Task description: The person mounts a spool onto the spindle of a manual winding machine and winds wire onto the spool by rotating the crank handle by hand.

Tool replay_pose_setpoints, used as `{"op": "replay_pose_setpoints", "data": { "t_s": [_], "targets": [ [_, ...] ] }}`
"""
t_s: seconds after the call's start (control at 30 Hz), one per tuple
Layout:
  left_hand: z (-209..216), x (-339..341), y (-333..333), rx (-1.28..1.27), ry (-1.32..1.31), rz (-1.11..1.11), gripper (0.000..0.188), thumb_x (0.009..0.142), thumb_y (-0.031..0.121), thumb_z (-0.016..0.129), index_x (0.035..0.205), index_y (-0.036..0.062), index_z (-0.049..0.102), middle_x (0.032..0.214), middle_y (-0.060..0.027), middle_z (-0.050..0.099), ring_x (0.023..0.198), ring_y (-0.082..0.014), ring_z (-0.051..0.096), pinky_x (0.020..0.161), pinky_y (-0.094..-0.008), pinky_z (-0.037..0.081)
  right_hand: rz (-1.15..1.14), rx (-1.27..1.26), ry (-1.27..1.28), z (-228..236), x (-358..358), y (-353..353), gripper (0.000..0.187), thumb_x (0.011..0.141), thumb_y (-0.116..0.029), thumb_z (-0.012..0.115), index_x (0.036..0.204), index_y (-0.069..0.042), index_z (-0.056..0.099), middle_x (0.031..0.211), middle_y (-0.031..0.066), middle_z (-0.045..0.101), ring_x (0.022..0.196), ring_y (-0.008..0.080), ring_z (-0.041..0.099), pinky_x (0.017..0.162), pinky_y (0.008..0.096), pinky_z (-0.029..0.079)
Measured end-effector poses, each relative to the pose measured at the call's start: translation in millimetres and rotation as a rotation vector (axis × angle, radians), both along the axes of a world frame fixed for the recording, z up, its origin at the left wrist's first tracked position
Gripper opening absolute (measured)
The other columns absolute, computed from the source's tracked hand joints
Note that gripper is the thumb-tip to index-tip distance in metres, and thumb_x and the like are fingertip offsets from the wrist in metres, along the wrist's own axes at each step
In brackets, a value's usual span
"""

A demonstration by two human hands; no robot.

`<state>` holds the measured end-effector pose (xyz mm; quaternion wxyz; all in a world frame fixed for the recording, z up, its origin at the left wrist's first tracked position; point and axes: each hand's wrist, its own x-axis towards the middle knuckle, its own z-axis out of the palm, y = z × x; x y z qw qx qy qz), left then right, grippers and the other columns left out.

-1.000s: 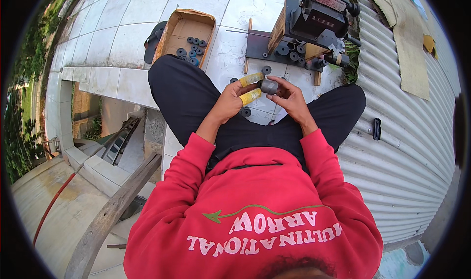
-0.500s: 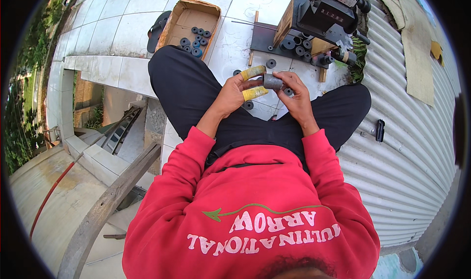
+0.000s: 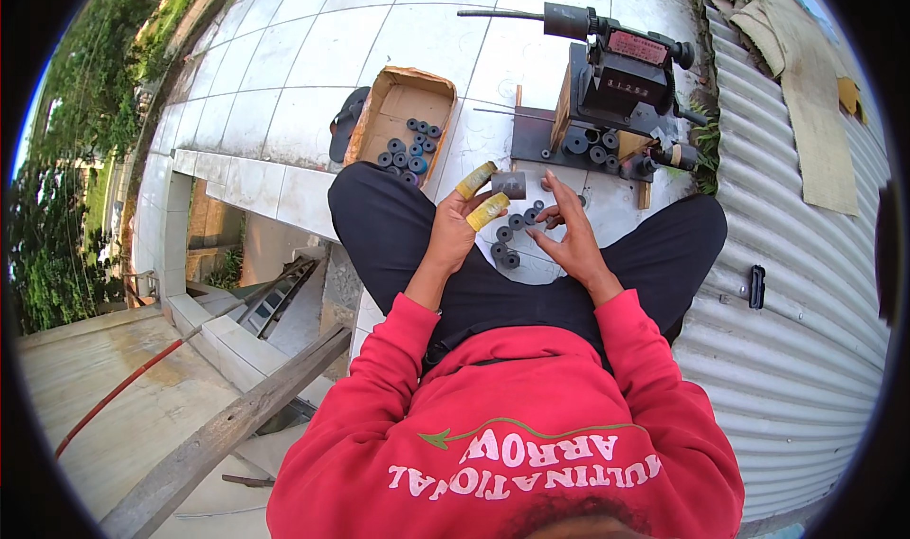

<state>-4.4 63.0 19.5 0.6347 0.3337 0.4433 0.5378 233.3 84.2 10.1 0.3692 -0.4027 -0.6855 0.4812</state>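
Note:
A dark grey cylinder (image 3: 509,185) is gripped between the yellow-taped fingers of my left hand (image 3: 457,231), above the floor in front of my lap. Just to its right, my right hand (image 3: 572,240) has its fingers apart and appears to hold nothing. Several small black rollers with centre holes (image 3: 504,235) lie on the tiles below and between my hands.
An open cardboard box (image 3: 445,89) with several black rollers stands to the left, beside a dark sandal (image 3: 348,125). At the far right is a black hand-cranked machine with a counter (image 3: 627,84), rollers gathered under it. Corrugated sheeting (image 3: 749,349) runs along my right.
My right hand has let go of the cylinder and moved right, its fingers spreading. The left hand keeps hold of it. The whole view has shifted, showing more floor ahead.

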Motion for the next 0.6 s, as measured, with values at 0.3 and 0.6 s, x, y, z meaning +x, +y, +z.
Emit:
{"op": "replay_pose_setpoints", "data": {
  "t_s": [0.3,0.6],
  "targets": [
    [99.6,-78.1,130.3,0.338,0.027,0.235,0.038,0.111,0.008,0.059,0.148,0.0010,0.055,0.140,-0.0113,0.067,0.125,-0.0237,0.069,0.107,-0.0421,0.060,0.178,-0.116,-0.132,-21.7,0.5,1.0,0.063,0.094,-0.012,0.079,0.154,-0.014,0.060,0.147,0.0125,0.058,0.096,0.0167,0.069,0.081,0.0319,0.055],
    [140.5,-58.3,172.2,0.215,0.134,0.079,0.042,0.109,0.001,0.062,0.150,0.0006,0.057,0.134,-0.0100,0.069,0.122,-0.0205,0.070,0.102,-0.0376,0.061,0.194,-0.102,-0.217,-21.4,5.2,-4.9,0.056,0.096,-0.015,0.077,0.150,-0.013,0.063,0.146,0.0153,0.058,0.097,0.0226,0.072,0.092,0.0381,0.057]
  ]
}}
